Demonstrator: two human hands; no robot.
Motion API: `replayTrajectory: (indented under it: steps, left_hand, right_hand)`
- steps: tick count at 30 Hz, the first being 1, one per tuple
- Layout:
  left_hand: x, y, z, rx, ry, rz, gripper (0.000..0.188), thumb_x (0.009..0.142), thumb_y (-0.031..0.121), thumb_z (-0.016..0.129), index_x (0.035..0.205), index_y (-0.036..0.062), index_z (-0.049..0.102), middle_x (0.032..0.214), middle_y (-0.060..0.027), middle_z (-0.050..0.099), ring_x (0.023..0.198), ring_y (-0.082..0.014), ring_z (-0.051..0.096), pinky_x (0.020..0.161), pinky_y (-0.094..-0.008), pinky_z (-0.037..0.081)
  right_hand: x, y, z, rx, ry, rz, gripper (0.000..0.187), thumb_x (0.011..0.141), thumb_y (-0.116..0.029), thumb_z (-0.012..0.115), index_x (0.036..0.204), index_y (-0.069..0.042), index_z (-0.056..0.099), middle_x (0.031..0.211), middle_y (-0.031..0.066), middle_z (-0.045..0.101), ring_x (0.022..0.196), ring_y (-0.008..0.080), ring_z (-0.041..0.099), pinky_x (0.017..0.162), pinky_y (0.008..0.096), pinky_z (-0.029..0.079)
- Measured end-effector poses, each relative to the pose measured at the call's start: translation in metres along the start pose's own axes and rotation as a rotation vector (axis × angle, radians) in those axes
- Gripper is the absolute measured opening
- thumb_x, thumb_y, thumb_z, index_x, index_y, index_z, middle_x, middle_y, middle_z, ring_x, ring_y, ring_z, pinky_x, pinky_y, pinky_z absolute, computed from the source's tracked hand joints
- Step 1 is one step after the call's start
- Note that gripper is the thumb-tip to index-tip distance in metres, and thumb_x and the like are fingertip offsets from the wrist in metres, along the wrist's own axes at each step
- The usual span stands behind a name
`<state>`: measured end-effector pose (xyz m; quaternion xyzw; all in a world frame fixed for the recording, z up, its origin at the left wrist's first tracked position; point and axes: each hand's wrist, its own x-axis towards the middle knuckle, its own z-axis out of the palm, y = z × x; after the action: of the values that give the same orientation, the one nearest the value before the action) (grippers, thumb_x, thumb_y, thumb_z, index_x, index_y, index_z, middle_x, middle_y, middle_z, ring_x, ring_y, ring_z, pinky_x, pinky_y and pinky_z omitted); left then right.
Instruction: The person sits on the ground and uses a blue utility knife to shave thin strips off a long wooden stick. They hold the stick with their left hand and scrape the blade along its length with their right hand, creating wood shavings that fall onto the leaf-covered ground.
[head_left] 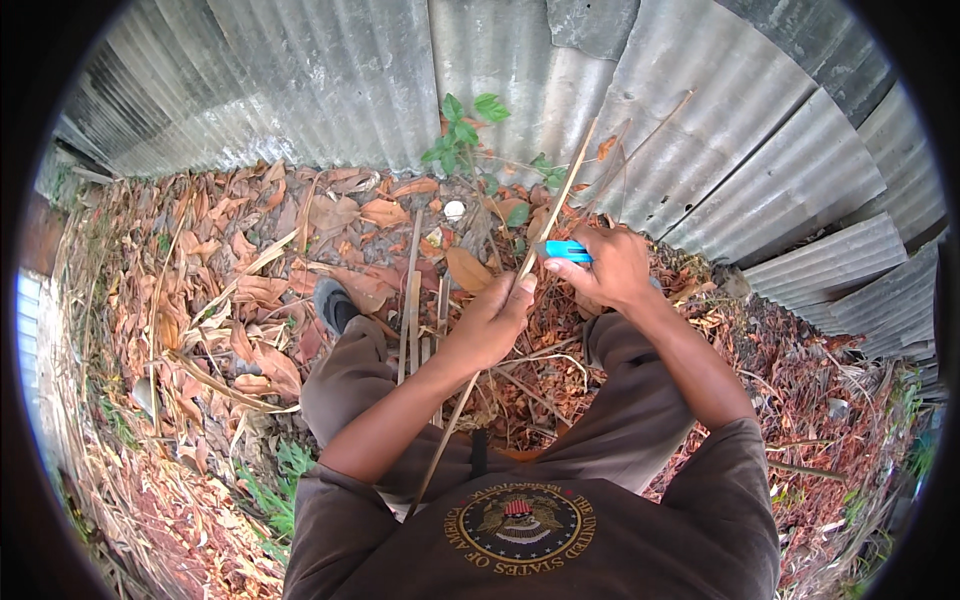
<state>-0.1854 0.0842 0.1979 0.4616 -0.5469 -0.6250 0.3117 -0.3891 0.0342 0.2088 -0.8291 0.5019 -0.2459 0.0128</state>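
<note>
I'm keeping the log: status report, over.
Left hand gripping long thin strip. Right hand holding blue cutter, tip at strip. Nothing visibly blocking either hand.

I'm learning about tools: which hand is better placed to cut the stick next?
Probably the right hand: it holds the blue cutter right by the stick, while the left hand grips that stick.

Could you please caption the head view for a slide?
Left hand grips a thin strip; right hand holds a blue cutter beside it, above dry leaves.
</note>
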Motion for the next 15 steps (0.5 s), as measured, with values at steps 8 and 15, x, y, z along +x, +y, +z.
replayTrajectory:
  steps: [8,15]
  left_hand:
    - [0.004,-0.016,-0.004,0.149,0.069,0.084,0.037,0.103,0.035,0.040,0.107,-0.0010,0.049,0.076,-0.0100,0.051,0.068,-0.0230,0.052,0.066,-0.0385,0.042]
    - [-0.005,-0.006,-0.001,0.449,0.159,0.180,0.035,0.102,0.033,0.039,0.099,-0.0015,0.046,0.073,-0.0238,0.056,0.072,-0.0446,0.058,0.065,-0.0497,0.042]
  right_hand:
    - [0.001,0.004,0.006,-0.057,-0.011,0.019,0.058,0.078,-0.064,0.061,0.075,-0.007,0.063,0.054,0.0131,0.057,0.051,0.0344,0.059,0.050,0.0440,0.046]
    - [0.001,0.001,0.009,-0.133,0.087,-0.029,0.059,0.077,-0.066,0.062,0.076,-0.007,0.064,0.050,0.0118,0.056,0.046,0.0324,0.058,0.047,0.0423,0.045]
